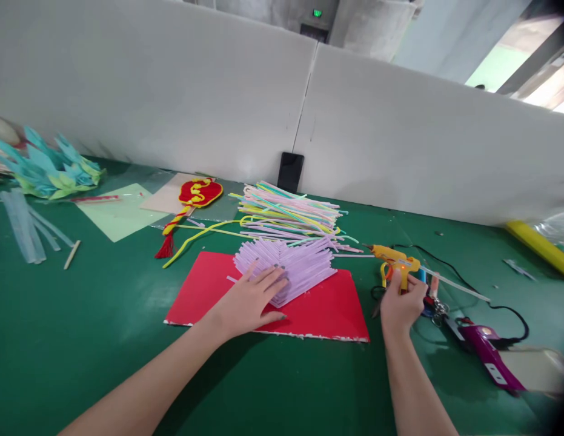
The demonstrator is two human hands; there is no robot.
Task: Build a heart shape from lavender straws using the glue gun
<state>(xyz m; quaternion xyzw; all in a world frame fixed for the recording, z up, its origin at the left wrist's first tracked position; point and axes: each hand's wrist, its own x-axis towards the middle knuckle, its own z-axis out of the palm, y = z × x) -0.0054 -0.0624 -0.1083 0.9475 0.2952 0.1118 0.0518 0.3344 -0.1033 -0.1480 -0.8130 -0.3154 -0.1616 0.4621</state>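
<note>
Lilac pipe cleaners (309,266) lie side by side in a V-patterned, heart-like shape on a red board (204,290). My left hand (254,297) rests flat on the left part of that shape, fingers spread. To the right of the board, my right hand (402,303) grips the handle of a yellow hot glue gun (397,259). Its nozzle points left, a small orange light glows on it, and a clear glue stick (454,284) sticks out of its back. Behind the board lies a pile of loose pipe cleaners (286,212) in pink, yellow, lilac and teal.
Scissors (377,293) lie by my right hand, near a purple power strip (491,357) and a black cord (513,312). A red-and-yellow fan ornament (200,192), green paper (122,212) and teal paper flowers (54,166) are at left. A phone (291,172) leans on the white partition (172,91).
</note>
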